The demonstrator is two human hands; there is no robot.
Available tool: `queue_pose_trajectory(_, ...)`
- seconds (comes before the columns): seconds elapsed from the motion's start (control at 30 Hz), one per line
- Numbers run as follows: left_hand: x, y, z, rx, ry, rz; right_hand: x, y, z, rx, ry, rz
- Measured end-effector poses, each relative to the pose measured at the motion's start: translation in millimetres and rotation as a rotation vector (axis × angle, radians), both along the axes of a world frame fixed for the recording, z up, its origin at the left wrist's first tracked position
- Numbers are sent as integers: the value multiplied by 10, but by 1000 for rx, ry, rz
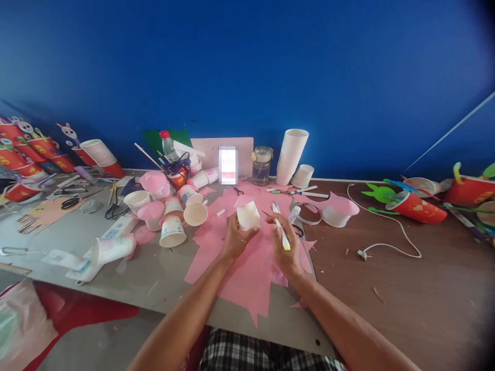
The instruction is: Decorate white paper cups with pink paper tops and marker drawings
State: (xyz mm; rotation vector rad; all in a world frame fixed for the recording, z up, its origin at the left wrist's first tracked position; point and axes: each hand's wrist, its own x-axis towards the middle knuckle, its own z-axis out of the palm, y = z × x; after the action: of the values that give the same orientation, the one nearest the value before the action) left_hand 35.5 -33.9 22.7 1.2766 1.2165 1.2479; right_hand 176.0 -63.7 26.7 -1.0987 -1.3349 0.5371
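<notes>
Over the pink paper, my left hand (236,241) is closed around a small white paper cup (248,215), thumb along its near side. Its far side is hidden, and a bit of pink shows just behind it. My right hand (286,247) grips a white marker (281,233) with a yellow end pointing toward me. The marker is apart from the cup. Cut sheets of pink paper (247,278) lie beneath both hands. Dark-handled scissors (297,231) rest beside my right hand, partly covered by it.
Left of my hands lie several decorated cups (172,232) and a power strip (112,232). Behind stand a phone-like bright screen (228,165), a glass jar (262,165) and a tall cup stack (292,157). To the right are a pink-topped cup (337,212) and a white cable (402,226).
</notes>
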Motion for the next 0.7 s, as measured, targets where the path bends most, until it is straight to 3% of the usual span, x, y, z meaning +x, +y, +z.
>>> queue_pose_trajectory(0.2,15,-38,-58,181,259,113,-19,86,-90,-101,39,84)
queue_pose_trajectory(0.4,45,-92,-57,235,256,80,-14,128,-117,-178,157,109)
queue_pose_trajectory(0.53,25,-105,-50,200,175,-13,24,163,-143,-257,247,111)
queue_pose_trajectory(0.7,-21,-43,-77,39,-138,-94,74,194,-172,-376,291,156)
